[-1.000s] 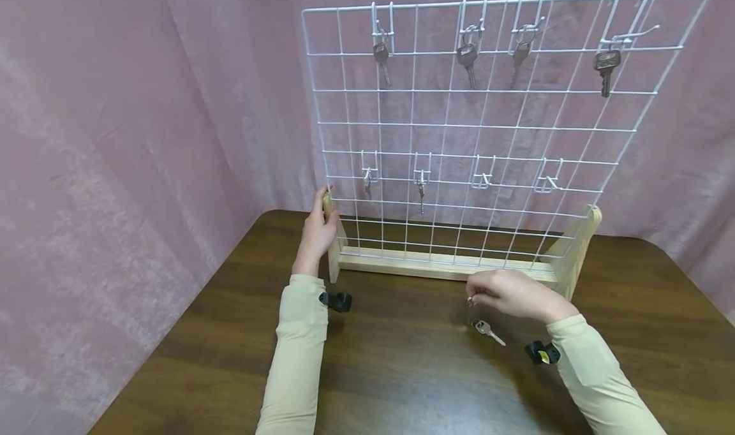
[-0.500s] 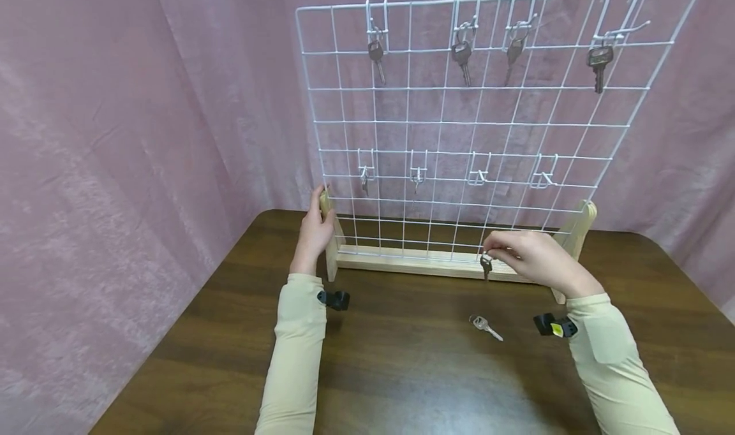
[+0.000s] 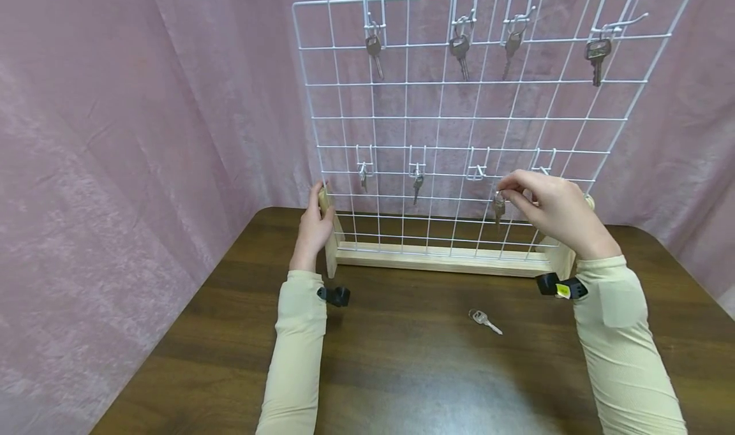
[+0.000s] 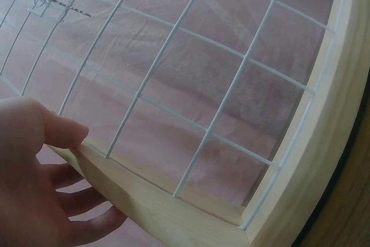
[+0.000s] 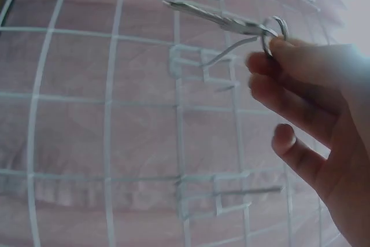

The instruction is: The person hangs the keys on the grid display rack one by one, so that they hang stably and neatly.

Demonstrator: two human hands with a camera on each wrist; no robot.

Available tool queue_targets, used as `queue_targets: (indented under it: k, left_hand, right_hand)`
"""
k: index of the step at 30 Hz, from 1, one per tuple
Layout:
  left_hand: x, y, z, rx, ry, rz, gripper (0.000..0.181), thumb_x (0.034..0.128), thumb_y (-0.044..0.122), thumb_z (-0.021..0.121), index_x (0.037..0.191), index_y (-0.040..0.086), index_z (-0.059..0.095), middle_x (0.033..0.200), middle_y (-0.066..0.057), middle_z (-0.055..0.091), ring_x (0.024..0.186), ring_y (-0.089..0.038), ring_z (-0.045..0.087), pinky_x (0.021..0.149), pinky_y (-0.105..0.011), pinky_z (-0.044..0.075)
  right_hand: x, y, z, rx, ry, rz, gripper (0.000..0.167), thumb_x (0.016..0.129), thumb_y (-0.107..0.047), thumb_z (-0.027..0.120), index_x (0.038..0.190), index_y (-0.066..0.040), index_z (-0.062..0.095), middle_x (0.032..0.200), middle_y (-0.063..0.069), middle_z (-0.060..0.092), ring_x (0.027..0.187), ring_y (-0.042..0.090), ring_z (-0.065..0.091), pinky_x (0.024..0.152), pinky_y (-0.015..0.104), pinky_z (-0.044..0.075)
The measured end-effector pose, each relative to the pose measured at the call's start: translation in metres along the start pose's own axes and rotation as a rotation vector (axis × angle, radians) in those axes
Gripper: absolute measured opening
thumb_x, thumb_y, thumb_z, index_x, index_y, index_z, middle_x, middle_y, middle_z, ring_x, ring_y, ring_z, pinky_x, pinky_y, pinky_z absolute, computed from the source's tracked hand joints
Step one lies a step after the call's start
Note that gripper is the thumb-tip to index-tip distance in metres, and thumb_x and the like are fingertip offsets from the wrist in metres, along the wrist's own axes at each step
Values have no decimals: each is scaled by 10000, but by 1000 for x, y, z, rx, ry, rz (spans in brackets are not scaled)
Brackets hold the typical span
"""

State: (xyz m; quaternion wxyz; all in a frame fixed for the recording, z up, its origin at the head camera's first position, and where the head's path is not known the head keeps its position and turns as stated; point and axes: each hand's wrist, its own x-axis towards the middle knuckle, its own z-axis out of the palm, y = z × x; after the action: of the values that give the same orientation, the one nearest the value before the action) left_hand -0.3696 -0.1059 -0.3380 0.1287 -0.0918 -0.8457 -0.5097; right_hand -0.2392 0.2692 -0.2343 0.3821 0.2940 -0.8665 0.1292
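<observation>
My right hand (image 3: 554, 208) pinches the ring of a metal key (image 3: 499, 208), which hangs in front of the lower right of a white wire grid (image 3: 405, 117). In the right wrist view the key (image 5: 222, 21) extends left from the ring, close to a white hook (image 5: 228, 53). My left hand (image 3: 314, 232) holds the left wooden upright (image 3: 332, 256) of the grid's stand; in the left wrist view its thumb lies on one side of the wood (image 4: 150, 201), fingers on the other. A bare hook (image 3: 476, 173) is left of the held key. Another hook (image 3: 542, 167) is partly hidden by my right hand.
Several keys hang along the upper hooks, one at far right (image 3: 598, 51). Two lower-left hooks carry keys, one of them a small key (image 3: 418, 186). A loose key (image 3: 487, 321) with a ring lies on the brown table (image 3: 402, 352). Pink cloth (image 3: 172, 135) hangs behind.
My right hand has lifted the key from low over the table up to the lower hook row, moving slightly right. The left hand keeps its hold. The other ringed key stays on the table.
</observation>
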Motion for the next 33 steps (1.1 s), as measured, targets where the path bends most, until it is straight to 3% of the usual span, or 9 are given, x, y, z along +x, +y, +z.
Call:
queue_targets:
  k: [7, 20, 33]
  left_hand:
    - [-2, -2, 0, -10, -8, -8, 569, 1011, 163, 450, 1524, 259, 223, 1452, -264, 448, 1170, -441, 574, 948, -548, 494]
    - [-2, 2, 0, -6, -8, -11, 585, 1011, 154, 449, 1525, 299, 213, 1441, -267, 460, 1146, -438, 582, 943, -536, 496]
    - [-2, 1, -1, -15, -17, -18, 587, 1013, 162, 448, 1528, 298, 203, 1440, -267, 459, 1121, -429, 594, 922, -540, 508]
  right_hand:
    - [19, -7, -1, 29, 81, 18, 157, 839, 52, 690, 964, -43, 696, 850, 56, 725, 639, 51, 468, 598, 133, 345]
    - [30, -6, 8, 13, 72, 38, 100, 864, 28, 670, 935, -39, 690, 842, 77, 719, 643, 115, 507, 604, 149, 337]
    - [34, 3, 11, -38, 31, 110, 84, 894, -9, 647, 974, -13, 674, 873, 118, 714, 717, 213, 609, 634, 298, 429]
